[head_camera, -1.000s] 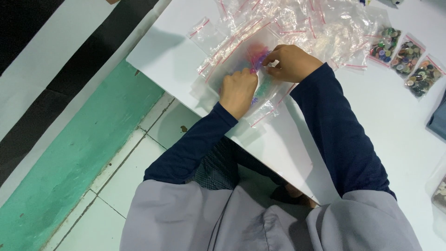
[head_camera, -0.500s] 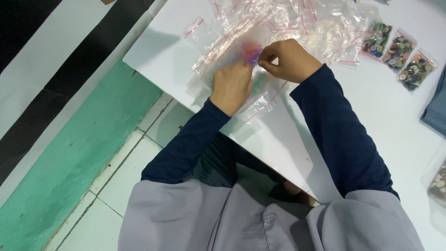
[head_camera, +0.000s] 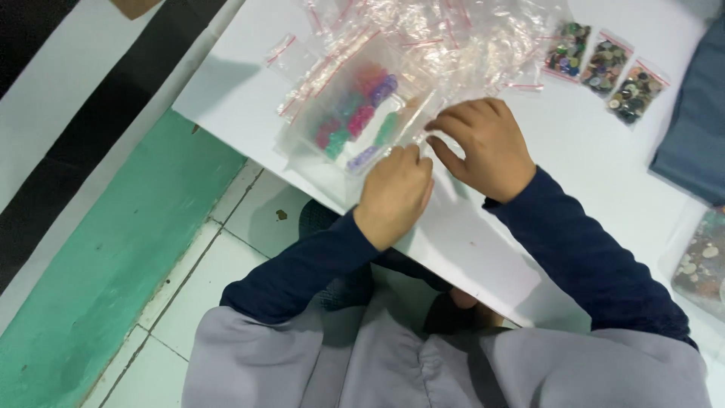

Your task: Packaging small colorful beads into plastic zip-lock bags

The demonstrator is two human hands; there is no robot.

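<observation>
The left hand [head_camera: 394, 193] rests on the white counter [head_camera: 574, 151], close to its near edge. Its fingers are bent and close together, and they press on the near corner of a clear plastic bag [head_camera: 355, 113]. I cannot tell if they pinch the bag or only push down on it.

The bag lies flat on the counter, just past the left hand and a bit to its left. Inside it are small round beads [head_camera: 361, 115] in pink, purple, green and orange.

The right hand [head_camera: 479, 143] is just beside the left hand, a little farther up the counter. Its fingers are curled and spread a little, and the tips touch the right edge of the bag. They are not closed around anything that shows.

Behind the bag is a heap of empty clear bags [head_camera: 461, 34] with red strips on them. Far to the right, well apart from the hands, three small bags of dark buttons [head_camera: 606, 68] lie in a row. A dark blue cloth [head_camera: 698, 128] lies at the right edge. The floor [head_camera: 113, 287] below is green and white.
</observation>
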